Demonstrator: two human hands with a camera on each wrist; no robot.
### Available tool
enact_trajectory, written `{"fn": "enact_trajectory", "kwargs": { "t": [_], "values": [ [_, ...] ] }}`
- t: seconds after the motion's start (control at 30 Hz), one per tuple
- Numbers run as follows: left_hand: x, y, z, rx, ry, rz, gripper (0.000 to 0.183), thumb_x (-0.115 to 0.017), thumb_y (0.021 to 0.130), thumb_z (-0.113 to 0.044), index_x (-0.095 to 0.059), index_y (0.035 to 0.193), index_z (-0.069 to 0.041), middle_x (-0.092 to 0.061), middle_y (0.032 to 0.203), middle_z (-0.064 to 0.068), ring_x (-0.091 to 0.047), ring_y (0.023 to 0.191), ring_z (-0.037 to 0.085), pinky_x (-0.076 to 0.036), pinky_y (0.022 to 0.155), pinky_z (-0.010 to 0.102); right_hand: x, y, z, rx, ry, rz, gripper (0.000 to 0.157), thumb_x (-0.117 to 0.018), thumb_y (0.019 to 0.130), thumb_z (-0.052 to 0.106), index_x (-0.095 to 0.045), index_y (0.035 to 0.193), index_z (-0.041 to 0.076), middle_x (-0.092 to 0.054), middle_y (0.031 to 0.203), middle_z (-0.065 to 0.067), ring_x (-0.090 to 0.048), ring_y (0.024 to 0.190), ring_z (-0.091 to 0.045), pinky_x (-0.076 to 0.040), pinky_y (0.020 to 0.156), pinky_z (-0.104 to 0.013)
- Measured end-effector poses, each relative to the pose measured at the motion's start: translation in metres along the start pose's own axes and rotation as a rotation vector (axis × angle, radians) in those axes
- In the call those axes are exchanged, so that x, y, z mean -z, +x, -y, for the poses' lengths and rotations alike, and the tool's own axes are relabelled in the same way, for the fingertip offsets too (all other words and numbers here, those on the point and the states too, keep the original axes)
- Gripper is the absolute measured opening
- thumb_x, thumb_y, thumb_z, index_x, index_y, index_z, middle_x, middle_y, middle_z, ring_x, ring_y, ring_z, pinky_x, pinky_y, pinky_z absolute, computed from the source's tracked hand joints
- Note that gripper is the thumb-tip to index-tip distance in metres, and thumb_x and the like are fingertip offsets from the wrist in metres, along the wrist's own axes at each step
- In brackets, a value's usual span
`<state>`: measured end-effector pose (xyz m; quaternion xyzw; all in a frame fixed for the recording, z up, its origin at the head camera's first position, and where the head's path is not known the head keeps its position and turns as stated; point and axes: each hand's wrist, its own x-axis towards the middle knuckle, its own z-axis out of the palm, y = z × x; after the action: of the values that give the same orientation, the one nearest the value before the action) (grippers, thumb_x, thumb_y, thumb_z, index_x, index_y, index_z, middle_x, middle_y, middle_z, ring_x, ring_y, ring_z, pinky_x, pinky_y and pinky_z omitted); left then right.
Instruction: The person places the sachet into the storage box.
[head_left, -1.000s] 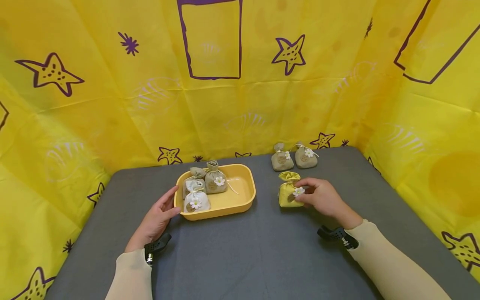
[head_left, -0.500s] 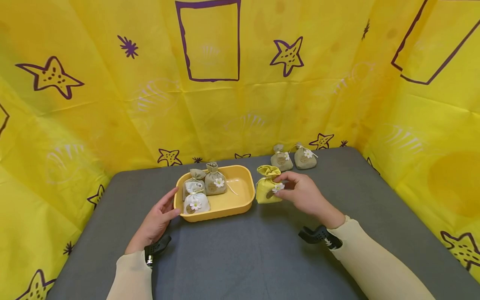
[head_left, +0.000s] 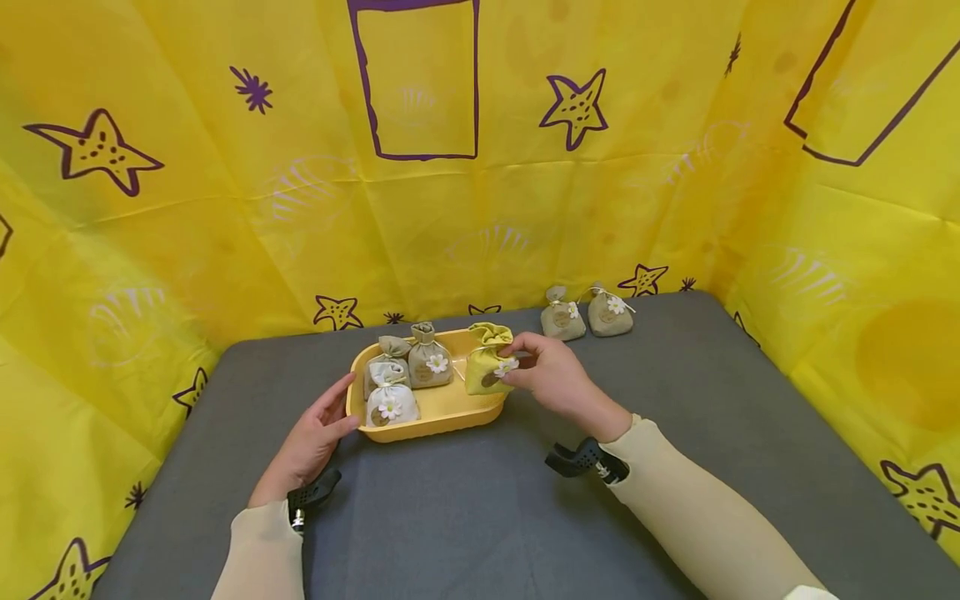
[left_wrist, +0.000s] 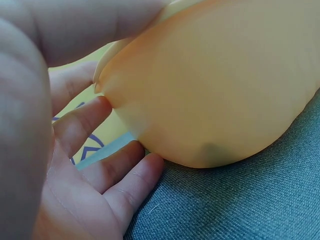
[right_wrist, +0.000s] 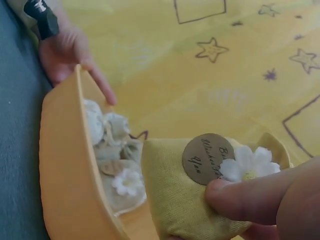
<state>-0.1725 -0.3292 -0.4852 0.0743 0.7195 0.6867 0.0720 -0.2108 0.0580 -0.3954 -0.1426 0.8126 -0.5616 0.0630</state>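
left hand (head_left: 309,437), fingers spread, touches orange-yellow tray (head_left: 435,428) at its 8 o'clock end. right hand (head_left: 557,381) pinches yellow pouch (head_left: 482,377), thumb by white flower (head_left: 507,367); pouch at 9 o'clock of the grip, upright, at tray's 3 o'clock end, floor contact unclear. two brownish pouches (head_left: 562,322) on grey table (head_left: 450,517) beyond, 2 o'clock.

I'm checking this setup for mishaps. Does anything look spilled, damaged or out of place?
Nothing stands out. The yellow drawstring pouch looks upright and tied in the right hand, the orange-yellow tray shows no crack or spill, and the white pouch inside it sits tied.
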Motion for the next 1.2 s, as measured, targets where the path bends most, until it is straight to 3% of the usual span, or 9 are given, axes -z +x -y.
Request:
{"fn": "enact_trajectory", "kwargs": {
  "t": [0.23,0.47,0.63,0.97,1.2],
  "values": [
    [0.000,0.000,0.000,0.005,-0.007,0.002,0.074,-0.061,0.099,-0.005,-0.019,0.160,-0.010,-0.006,0.166,0.008,-0.004,0.150,0.026,-0.027,0.110,0.029,-0.028,0.019,0.002,-0.005,0.052,0.065,0.024,-0.077,0.082,-0.002,-0.071,0.103,0.009,-0.064,0.116,-0.007,-0.066,0.093,-0.023,-0.059,0.071,-0.038],
    [0.002,-0.002,0.000,-0.007,-0.016,0.007,0.073,-0.059,0.100,-0.003,-0.018,0.160,-0.010,-0.006,0.166,0.009,-0.003,0.150,0.028,-0.030,0.108,0.026,-0.052,0.035,0.005,-0.023,-0.086,0.141,0.023,-0.077,0.082,-0.001,-0.072,0.102,0.011,-0.063,0.116,-0.006,-0.064,0.066,-0.020,-0.056,0.060,-0.034],
    [0.000,-0.001,-0.001,-0.001,-0.009,0.009,0.073,-0.059,0.100,-0.004,-0.018,0.160,-0.011,-0.007,0.166,0.008,-0.005,0.150,0.027,-0.030,0.108,0.025,-0.068,0.044,0.003,-0.034,-0.152,0.184,0.022,-0.078,0.082,0.000,-0.071,0.098,0.012,-0.064,0.105,-0.002,-0.061,0.058,-0.020,-0.053,0.053,-0.030],
    [0.000,0.007,-0.005,-0.007,0.013,0.018,0.074,-0.061,0.099,-0.006,-0.019,0.160,-0.011,-0.006,0.166,0.008,-0.005,0.150,0.026,-0.029,0.109,0.026,-0.082,0.057,0.003,0.024,-0.364,0.213,0.019,-0.075,0.083,0.000,-0.070,0.096,0.013,-0.064,0.092,0.002,-0.055,0.074,-0.017,-0.044,0.059,-0.026],
    [0.001,0.002,-0.001,-0.002,0.016,0.010,0.076,-0.061,0.098,-0.003,-0.018,0.160,-0.010,-0.005,0.166,0.010,-0.003,0.150,0.027,-0.034,0.103,0.017,-0.089,0.055,-0.002,0.053,-0.483,0.229,0.028,-0.069,0.084,-0.002,-0.077,0.104,0.016,-0.070,0.107,0.004,-0.056,0.086,-0.014,-0.045,0.070,-0.024]
  ]
}}
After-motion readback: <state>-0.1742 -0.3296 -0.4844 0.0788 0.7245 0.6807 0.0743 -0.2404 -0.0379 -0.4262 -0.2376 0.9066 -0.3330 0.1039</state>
